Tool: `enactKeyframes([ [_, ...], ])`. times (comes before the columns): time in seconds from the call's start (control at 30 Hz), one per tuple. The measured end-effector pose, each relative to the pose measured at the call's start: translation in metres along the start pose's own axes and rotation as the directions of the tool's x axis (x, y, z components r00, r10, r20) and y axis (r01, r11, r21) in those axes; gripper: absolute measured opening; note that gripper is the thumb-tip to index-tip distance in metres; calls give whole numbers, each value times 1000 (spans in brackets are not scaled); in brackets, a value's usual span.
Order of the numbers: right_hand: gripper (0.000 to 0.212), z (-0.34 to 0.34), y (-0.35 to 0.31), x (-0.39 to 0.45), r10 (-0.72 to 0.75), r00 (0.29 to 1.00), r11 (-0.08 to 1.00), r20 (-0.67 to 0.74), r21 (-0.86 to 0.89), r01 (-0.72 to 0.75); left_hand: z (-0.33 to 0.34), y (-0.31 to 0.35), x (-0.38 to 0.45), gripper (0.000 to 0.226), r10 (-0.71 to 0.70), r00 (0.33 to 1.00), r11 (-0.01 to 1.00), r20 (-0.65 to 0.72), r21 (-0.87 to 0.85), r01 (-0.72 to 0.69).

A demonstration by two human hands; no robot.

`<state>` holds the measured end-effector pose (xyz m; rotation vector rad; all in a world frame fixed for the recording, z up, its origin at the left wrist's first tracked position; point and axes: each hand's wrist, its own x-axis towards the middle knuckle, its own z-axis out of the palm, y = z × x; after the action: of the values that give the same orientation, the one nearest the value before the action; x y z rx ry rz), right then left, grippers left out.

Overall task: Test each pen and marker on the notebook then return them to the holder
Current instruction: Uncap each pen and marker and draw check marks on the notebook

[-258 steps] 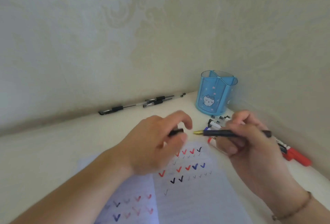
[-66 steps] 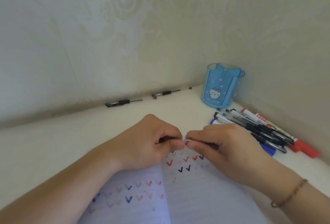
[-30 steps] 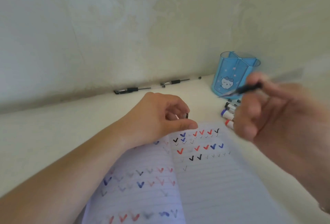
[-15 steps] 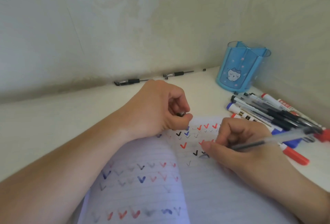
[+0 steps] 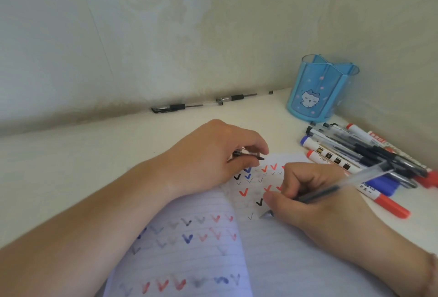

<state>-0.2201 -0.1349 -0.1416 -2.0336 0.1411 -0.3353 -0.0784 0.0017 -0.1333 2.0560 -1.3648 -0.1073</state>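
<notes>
Holding a clear pen (image 5: 336, 186) in curled fingers, the right hand (image 5: 308, 199) rests on the notebook (image 5: 272, 261), and the pen tip sits on the page just beside a small grey tick. The hand hides part of the pen and some of the ticks, so the mark under the tip is hard to make out. The left hand (image 5: 213, 157) lies on the top edge of the notebook and pinches a small dark cap (image 5: 248, 154); most of the cap is tucked under the fingers. The notebook runs off the bottom of the picture.

The blue holder (image 5: 315, 93) stands in the corner of the desk (image 5: 71, 166). A pile of pens and markers (image 5: 369, 152) lies near it, to the right of the notebook. Two black pens (image 5: 208, 103) lie along the wall, well apart from the rest.

Half a second ago the pen tip was higher on the page, by the black ticks. Now it is lower down. The left hand has opened a little, and more of the cap shows.
</notes>
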Motion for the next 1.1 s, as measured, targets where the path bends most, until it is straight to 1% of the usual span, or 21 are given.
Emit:
enactKeyframes([
  [0.07, 42, -1, 0, 0, -7, 1000, 1000, 5, -8, 7, 0, 0, 1, 16, 30, 1000, 999, 0, 30, -30],
  [0.17, 38, 0, 3, 0, -15, 1000, 999, -27, -34, 14, 0, -1, 1, 17, 82, 997, 996, -9, 34, -82],
  [0.23, 35, 0, 4, 1, -21, 999, 998, -48, -60, 18, 0, -1, 1, 21, 78, 997, 997, -9, 3, -78],
  [0.27, 37, -1, 5, 1, -20, 998, 998, -54, -56, 17, 0, -1, 0, 24, 54, 999, 998, -5, -39, -54],
  [0.3, 41, -1, 4, 2, -10, 998, 1000, -65, -30, 8, 0, 0, 0, 27, 22, 1000, 996, -2, -88, -22],
  [0.33, 42, -3, 4, 2, 8, 997, 999, -80, 32, -5, -1, 0, 0, 29, -9, 1000, 991, -2, -130, 9],
  [0.43, 28, -13, -2, 6, 45, 985, 959, -166, 284, 4, -2, 2, 0, 28, -63, 998, 971, -15, -232, 58],
  [0.5, 28, -21, -2, 8, 38, 980, 926, -195, 376, 39, -3, 3, 0, 28, -75, 997, 947, -9, -313, 68],
  [0.53, 20, -24, 1, 9, 32, 980, 913, -194, 404, 51, -3, 4, 0, 29, -76, 997, 939, -10, -337, 68],
  [0.57, 7, -26, -1, 10, 47, 981, 896, -186, 443, 41, -3, 6, 0, 30, -76, 997, 935, -15, -347, 66],
  [0.63, 19, -27, 2, 11, 70, 980, 890, -187, 455, 23, -3, 8, 0, 33, -70, 997, 943, -23, -328, 58],
  [0.67, 21, -26, 4, 12, 75, 979, 893, -192, 450, 20, -3, 9, 0, 35, -63, 998, 949, -28, -312, 51],
  [0.77, 18, -22, 1, 11, 86, 981, 886, -173, 464, 4, -2, 10, 0, 37, -59, 998, 940, -35, -337, 44],
  [0.87, 17, -22, 4, 11, 68, 986, 888, -152, 460, 10, -1, 10, -1, 39, -59, 998, 923, -29, -383, 43],
  [0.97, 11, -21, 2, 10, 45, 991, 894, -124, 448, 16, 1, 12, -1, 39, -44, 999, 917, -11, -398, 36],
  [1.03, 29, -20, 2, 10, 21, 994, 896, -112, 442, 30, 2, 13, -1, 38, -43, 999, 907, 1, -420, 39],
  [1.1, 44, -19, 3, 10, 19, 991, 899, -134, 436, 42, 2, 14, -2, 39, -40, 999, 902, -8, -430, 33],
])
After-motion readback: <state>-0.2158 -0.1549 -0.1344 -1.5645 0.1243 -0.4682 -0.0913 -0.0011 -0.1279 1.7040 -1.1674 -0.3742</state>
